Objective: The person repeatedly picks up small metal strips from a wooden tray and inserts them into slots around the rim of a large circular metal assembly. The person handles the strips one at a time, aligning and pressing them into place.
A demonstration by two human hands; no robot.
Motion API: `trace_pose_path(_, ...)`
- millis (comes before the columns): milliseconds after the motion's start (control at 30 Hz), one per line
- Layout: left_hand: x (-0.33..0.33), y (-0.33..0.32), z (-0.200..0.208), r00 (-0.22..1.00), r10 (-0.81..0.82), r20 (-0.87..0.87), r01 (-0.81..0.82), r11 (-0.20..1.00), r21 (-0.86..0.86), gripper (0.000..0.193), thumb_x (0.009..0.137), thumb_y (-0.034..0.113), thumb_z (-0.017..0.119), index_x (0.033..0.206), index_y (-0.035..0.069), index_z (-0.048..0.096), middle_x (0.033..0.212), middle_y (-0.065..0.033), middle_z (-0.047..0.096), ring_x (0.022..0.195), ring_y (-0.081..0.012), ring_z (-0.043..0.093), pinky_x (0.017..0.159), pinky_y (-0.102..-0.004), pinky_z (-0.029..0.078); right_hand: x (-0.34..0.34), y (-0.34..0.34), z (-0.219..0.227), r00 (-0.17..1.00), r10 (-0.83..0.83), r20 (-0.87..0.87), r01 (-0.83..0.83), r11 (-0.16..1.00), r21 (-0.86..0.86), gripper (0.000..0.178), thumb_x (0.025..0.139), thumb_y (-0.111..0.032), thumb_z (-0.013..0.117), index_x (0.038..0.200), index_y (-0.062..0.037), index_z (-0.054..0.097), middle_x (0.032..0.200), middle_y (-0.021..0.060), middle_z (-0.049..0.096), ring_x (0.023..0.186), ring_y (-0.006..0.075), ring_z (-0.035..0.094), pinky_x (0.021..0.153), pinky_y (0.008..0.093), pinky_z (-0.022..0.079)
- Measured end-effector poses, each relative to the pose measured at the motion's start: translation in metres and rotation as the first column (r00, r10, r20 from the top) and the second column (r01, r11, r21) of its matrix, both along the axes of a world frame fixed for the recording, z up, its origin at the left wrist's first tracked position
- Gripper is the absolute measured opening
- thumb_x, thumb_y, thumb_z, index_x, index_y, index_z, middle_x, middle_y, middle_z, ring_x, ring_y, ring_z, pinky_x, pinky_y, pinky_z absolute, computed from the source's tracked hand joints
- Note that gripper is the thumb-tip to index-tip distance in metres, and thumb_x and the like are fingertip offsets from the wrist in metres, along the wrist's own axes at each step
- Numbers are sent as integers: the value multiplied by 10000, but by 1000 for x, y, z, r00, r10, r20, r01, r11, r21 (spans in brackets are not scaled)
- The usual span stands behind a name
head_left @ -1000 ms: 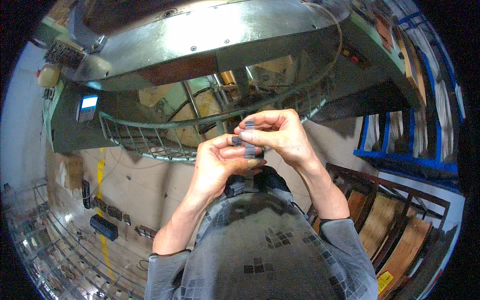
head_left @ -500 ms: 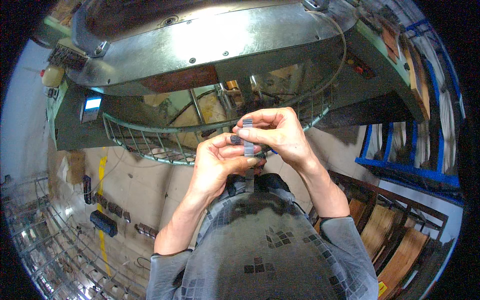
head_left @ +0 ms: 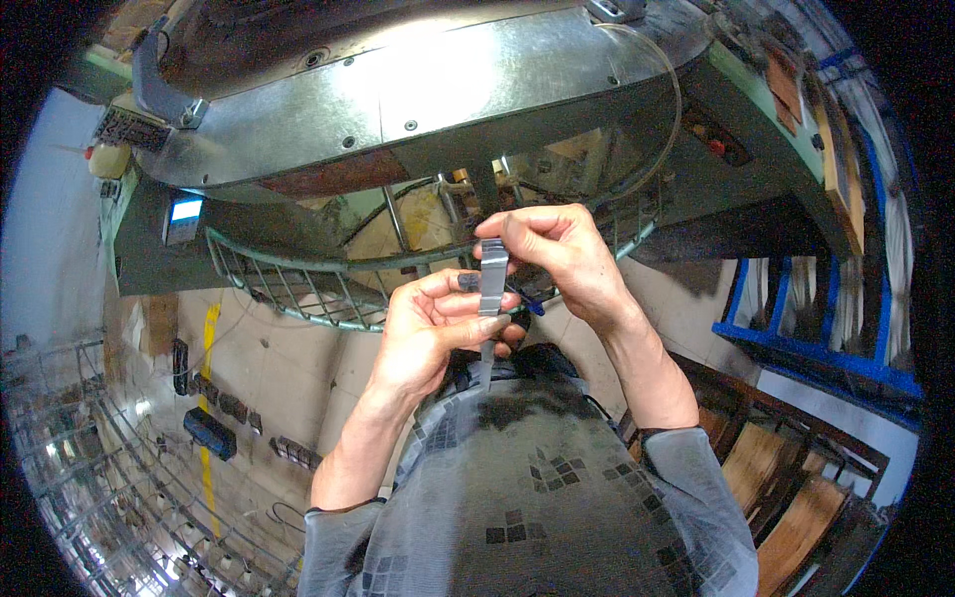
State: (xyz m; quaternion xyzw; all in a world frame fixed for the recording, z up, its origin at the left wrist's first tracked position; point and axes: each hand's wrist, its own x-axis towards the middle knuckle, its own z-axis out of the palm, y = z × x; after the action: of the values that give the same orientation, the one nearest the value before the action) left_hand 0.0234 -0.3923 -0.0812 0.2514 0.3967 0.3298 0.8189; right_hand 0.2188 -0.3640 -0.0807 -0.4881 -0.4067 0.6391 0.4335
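A narrow grey strip (head_left: 491,284), shiny and band-like, runs between my two hands above my lap. My left hand (head_left: 418,328) pinches its lower part between thumb and fingers, and a dark wrap covers the tip of one finger. At the strip's upper end, my right hand (head_left: 572,254) has its thumb and fingers closed on the folded-over top. Below the left fingers, the strip's tail hangs toward my shirt. What lies behind the right fingers is hidden.
Ahead stands a machine with a curved metal top (head_left: 298,129) and a green barred guard (head_left: 328,264) beneath. A small lit screen (head_left: 185,210) is at left. Blue racks (head_left: 811,348) and wooden boards (head_left: 801,509) stand to the right; a wire rack (head_left: 109,497) is lower left.
My right thumb has shifted up to the strip's top end, and more of the strip's face shows. My left hand keeps its pinch. The view has turned slightly.
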Motion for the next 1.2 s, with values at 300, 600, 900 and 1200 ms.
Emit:
trace_pose_path(300,-4,-10,-14,996,35,88,-33,999,-28,410,793,-61,761,1161,-16,588,1079,-227,724,786,-299,744,620,-372,632,-1,-1,-2,992,102,72,-101,995,-19,202,885,-191,772,933,3,742,829,7,708,688,38,574,632,218,464)
trace_pose_path(600,-15,-17,-17,991,23,134,-19,999,-31,412,773,-36,785,1139,-29,595,1042,-239,726,763,-301,743,575,-350,612,-8,-5,-10,994,107,29,-107,994,13,284,845,-283,815,802,-19,719,745,5,690,661,54,595,601,255,481)
trace_pose_path(900,-24,-22,-19,990,27,138,-27,1000,1,385,780,-27,784,1115,-38,595,1026,-236,730,749,-295,743,555,-329,599,-13,-14,-4,994,106,38,-108,994,32,185,922,-197,726,849,-27,719,828,-11,695,712,50,577,649,246,474)
trace_pose_path(1200,-32,-22,-19,990,88,111,-89,996,3,372,777,-69,762,1120,-2,637,1025,-240,731,741,-307,740,549,-337,590,-13,-21,-6,998,48,48,-44,996,-77,115,898,-97,754,917,-16,676,805,11,673,678,76,608,636,233,501)
